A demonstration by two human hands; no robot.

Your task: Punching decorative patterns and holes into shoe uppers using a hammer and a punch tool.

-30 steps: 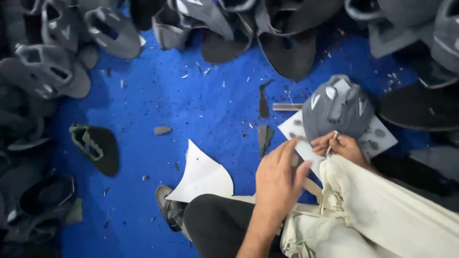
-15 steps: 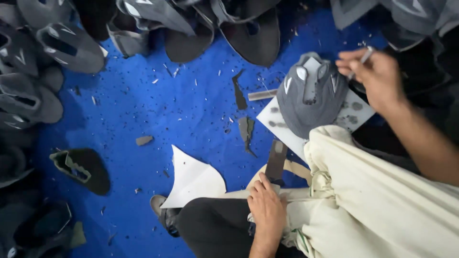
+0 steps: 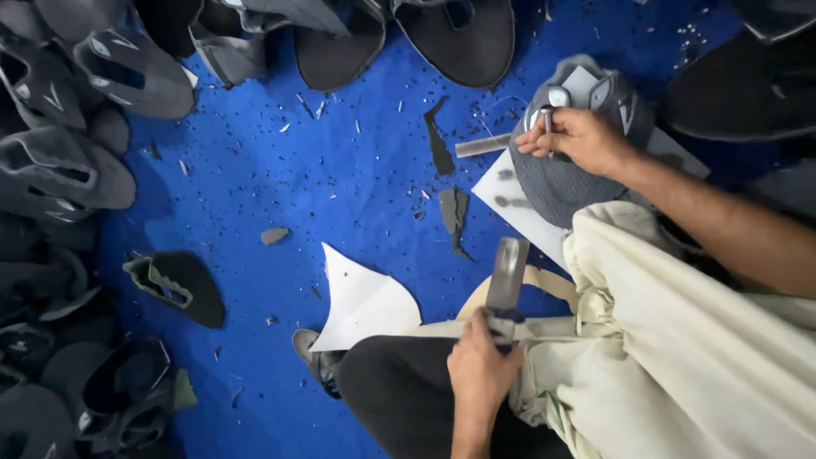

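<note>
My left hand [image 3: 480, 370] is at the bottom centre, closed around the handle of a flat grey metal tool [image 3: 507, 268] that points away from me over my lap. Farther off to the right, my right hand [image 3: 582, 136] pinches a thin silver tool [image 3: 546, 119] against the top of a grey shoe upper [image 3: 552, 183]. That upper rests on a white sheet [image 3: 514, 212] on the blue floor [image 3: 340, 178]. A cream cloth [image 3: 680, 340] covers my lap on the right.
Grey and black shoe uppers [image 3: 59, 170] pile up along the left edge, and dark soles [image 3: 459, 38] lie along the top. A curved white paper piece [image 3: 365, 302], dark offcuts [image 3: 453, 211], a metal strip [image 3: 480, 146] and an olive-edged piece [image 3: 174, 285] lie on the floor.
My right hand rose from my lap to the far right, then came down onto the grey upper with the thin tool. My left hand closed on the flat metal tool's handle.
</note>
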